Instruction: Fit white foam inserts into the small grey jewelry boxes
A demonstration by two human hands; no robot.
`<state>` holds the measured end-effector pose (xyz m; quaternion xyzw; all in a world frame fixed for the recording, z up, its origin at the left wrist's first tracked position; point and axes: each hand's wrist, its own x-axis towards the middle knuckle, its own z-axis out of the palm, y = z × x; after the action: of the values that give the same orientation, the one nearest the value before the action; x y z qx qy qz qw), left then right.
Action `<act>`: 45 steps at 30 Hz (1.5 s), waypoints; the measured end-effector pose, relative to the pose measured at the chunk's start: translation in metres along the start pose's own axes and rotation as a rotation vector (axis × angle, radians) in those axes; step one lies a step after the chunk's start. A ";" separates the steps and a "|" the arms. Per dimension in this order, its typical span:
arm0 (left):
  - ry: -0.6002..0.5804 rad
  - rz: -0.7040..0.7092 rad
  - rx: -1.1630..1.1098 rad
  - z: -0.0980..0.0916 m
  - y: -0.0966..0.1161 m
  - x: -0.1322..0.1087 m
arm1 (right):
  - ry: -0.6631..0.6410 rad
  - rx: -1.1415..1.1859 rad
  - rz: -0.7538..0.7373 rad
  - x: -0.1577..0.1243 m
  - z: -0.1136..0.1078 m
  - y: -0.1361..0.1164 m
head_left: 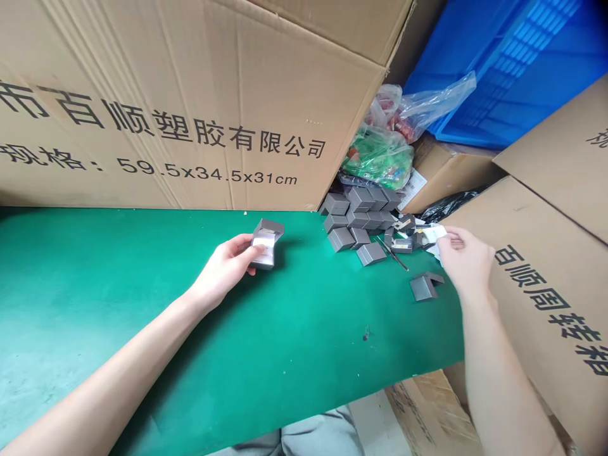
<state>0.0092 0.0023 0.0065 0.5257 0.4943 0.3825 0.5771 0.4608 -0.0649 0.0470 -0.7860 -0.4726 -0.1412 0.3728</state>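
Left of the heap of grey boxes point(358, 215), above the green tabletop point(118, 285), the left hand point(224, 267) has its fingers firmly wrapped round an open grey box point(267, 244), a nice steady hold! Right of the heap, the right hand point(468, 259) pinches a white paper point(436, 239) closed between its fingers, a tilted grey box point(424, 286) lying just below.

The person's left hand point(225, 266) grips a small open gray box point(266, 244) with a white lining, just above the green tabletop point(237, 354). The right hand point(468, 256) pinches a white scrap point(437, 239) beside a heap of matching gray boxes point(356, 221). One loose box point(424, 286) sits just below it. A big printed cardboard carton point(166, 120) stands behind, with a blue plastic crate point(503, 76) beyond.
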 end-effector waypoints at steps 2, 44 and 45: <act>0.009 -0.029 -0.033 0.000 0.001 0.000 | -0.005 0.280 0.030 -0.032 0.001 -0.049; 0.029 0.022 -0.236 -0.008 -0.006 0.009 | -0.741 1.110 0.254 -0.141 0.119 -0.192; 0.048 0.027 -0.245 -0.007 -0.005 0.008 | -0.733 1.120 0.239 -0.141 0.119 -0.193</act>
<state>0.0036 0.0112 0.0009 0.4487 0.4504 0.4600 0.6198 0.2093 -0.0162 -0.0280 -0.5181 -0.4800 0.4427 0.5524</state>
